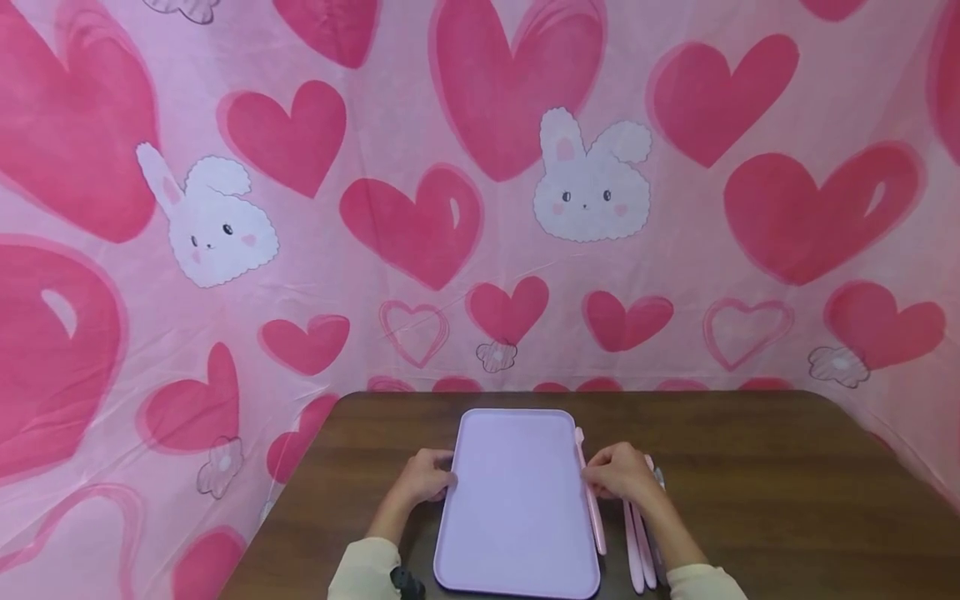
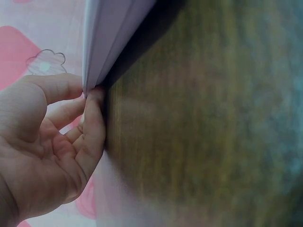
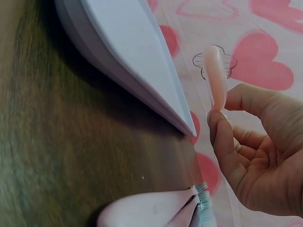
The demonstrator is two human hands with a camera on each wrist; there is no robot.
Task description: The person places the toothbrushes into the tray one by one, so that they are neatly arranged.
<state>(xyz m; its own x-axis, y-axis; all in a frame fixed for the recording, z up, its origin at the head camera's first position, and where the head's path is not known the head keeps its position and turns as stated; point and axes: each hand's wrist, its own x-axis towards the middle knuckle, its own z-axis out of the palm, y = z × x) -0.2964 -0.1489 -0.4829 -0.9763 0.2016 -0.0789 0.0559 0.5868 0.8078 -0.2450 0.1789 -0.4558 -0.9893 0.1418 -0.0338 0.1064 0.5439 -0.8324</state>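
Note:
A lilac rectangular tray (image 1: 517,500) lies flat on the brown wooden table (image 1: 750,467), right in front of me. My left hand (image 1: 441,480) is at its left rim. In the left wrist view, the thumb and fingertips of this left hand (image 2: 89,97) pinch the edge of the tray (image 2: 106,33). My right hand (image 1: 597,479) is at the tray's right side and pinches a long pink utensil (image 1: 592,508) lying along that rim. In the right wrist view the pink utensil (image 3: 215,75) sticks up from my right hand (image 3: 222,111), beside the tray (image 3: 128,52).
Two or three more pink utensils (image 1: 639,546) lie on the table under my right forearm, also seen as pink utensils (image 3: 151,213) in the right wrist view. A pink cloth with hearts and bunnies (image 1: 480,208) hangs behind and around the table.

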